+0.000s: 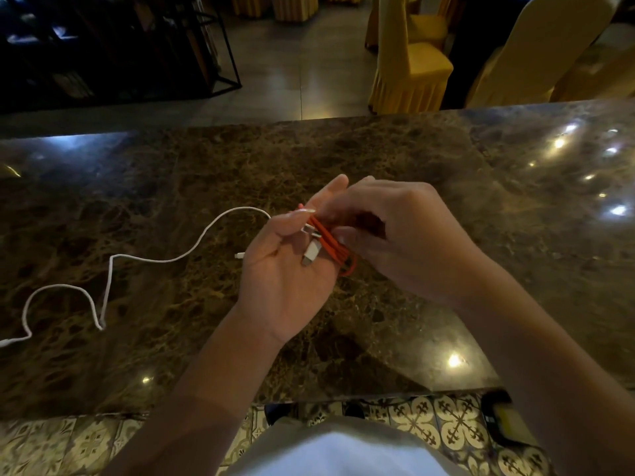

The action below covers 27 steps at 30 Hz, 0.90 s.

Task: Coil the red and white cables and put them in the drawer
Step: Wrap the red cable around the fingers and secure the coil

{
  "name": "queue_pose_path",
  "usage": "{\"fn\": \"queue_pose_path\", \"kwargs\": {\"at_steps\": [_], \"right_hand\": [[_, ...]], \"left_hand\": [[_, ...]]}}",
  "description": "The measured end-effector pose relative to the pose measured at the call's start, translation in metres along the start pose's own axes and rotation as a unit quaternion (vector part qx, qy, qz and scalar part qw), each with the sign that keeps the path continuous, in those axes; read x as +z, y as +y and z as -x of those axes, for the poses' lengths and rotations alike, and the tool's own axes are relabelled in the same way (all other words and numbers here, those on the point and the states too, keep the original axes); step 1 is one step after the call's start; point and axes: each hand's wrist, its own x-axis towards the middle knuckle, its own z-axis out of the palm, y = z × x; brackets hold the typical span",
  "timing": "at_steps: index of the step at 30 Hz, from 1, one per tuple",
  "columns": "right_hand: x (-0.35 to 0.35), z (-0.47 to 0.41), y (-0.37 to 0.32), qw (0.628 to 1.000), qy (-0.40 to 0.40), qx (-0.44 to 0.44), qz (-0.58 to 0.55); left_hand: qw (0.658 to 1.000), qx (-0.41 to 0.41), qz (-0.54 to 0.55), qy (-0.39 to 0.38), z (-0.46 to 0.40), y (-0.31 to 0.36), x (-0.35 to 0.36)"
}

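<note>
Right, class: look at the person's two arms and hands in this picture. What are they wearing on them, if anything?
Both forearms are bare up to the picture's lower edge: no sleeves show. The left hand and right hand wear no gloves, and no rings, watch or bracelet can be seen. The left thumb has a long, pale nail. At the bottom edge, pale clothing covers the person's body.

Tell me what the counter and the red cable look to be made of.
Counter: polished brown stone, likely marble, judging by its veined mottling and mirror-like light reflections.
Red cable: probably a rubbery plastic jacket with a smooth matte look, bending into tight loops; its white plug looks like hard plastic.
</note>
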Motion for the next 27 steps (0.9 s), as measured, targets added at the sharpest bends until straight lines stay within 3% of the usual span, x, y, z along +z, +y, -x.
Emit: {"fn": "queue_pose_path", "kwargs": {"at_steps": [3,8,10,13,15,20,24,27], "right_hand": [[0.006,0.002,0.001,0.998,0.014,0.042,-0.044],[0.007,0.003,0.001,0.992,-0.092,0.042,-0.079],[0.018,0.002,-0.001,0.993,-0.087,0.071,-0.040],[0.039,0.003,-0.009,0.997,0.020,0.068,0.005],[0.043,0.005,-0.007,0.998,0.048,0.049,-0.016],[0.041,-0.001,0.001,1.000,-0.007,0.015,0.025],[0.036,-0.007,-0.003,0.988,-0.057,0.008,0.140],[0.036,-0.012,0.000,0.980,-0.045,-0.037,0.191]], "left_hand": [[1.000,0.003,0.003,0.025,0.000,-0.002,0.000],[0.997,0.015,-0.009,0.068,0.000,0.002,-0.002],[0.996,0.019,-0.024,0.080,-0.001,0.001,-0.003],[0.995,0.028,-0.024,0.093,-0.003,0.002,-0.007],[0.994,0.030,-0.026,0.104,-0.004,0.004,-0.012],[0.990,0.038,-0.021,0.133,-0.006,0.004,-0.020],[0.987,0.008,-0.041,0.157,-0.005,0.003,-0.022],[0.985,0.014,-0.068,0.157,-0.005,-0.003,-0.032]]}}
